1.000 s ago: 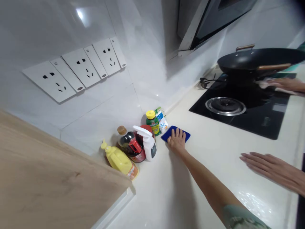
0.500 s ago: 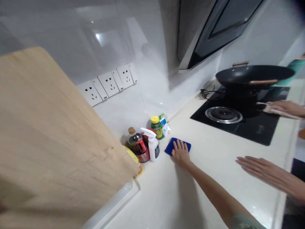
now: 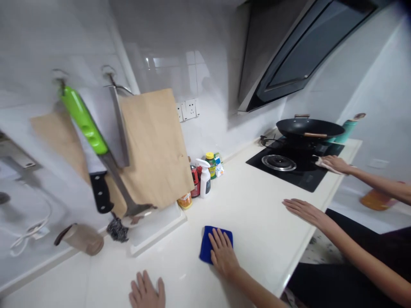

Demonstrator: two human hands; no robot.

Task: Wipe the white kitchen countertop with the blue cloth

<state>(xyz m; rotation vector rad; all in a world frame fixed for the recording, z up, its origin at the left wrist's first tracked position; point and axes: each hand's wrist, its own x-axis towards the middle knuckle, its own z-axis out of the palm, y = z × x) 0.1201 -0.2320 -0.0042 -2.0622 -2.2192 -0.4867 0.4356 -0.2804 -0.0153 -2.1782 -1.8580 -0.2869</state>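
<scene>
My right hand (image 3: 224,253) lies flat, fingers spread, on a folded blue cloth (image 3: 205,248) on the white countertop (image 3: 257,214). At the bottom edge my left hand (image 3: 147,293) rests palm down on the counter with its fingers apart and nothing in it. Beyond the cloth, against the wall, stand a white spray bottle (image 3: 205,182), a green jar with a yellow lid (image 3: 210,164) and red-labelled bottles partly hidden by a wooden cutting board (image 3: 157,149).
Another person's hand (image 3: 303,209) lies on the counter; the other holds a pale cloth (image 3: 327,165) at the black stove (image 3: 302,171). A wok (image 3: 308,128) sits there. At left are a hanging knife (image 3: 101,192), a green-handled spatula (image 3: 85,122) and a pitcher (image 3: 83,240).
My right hand and the blue cloth have moved away from the bottles, nearer to me. My left hand has come into view. The view has swung left, showing the hanging tools.
</scene>
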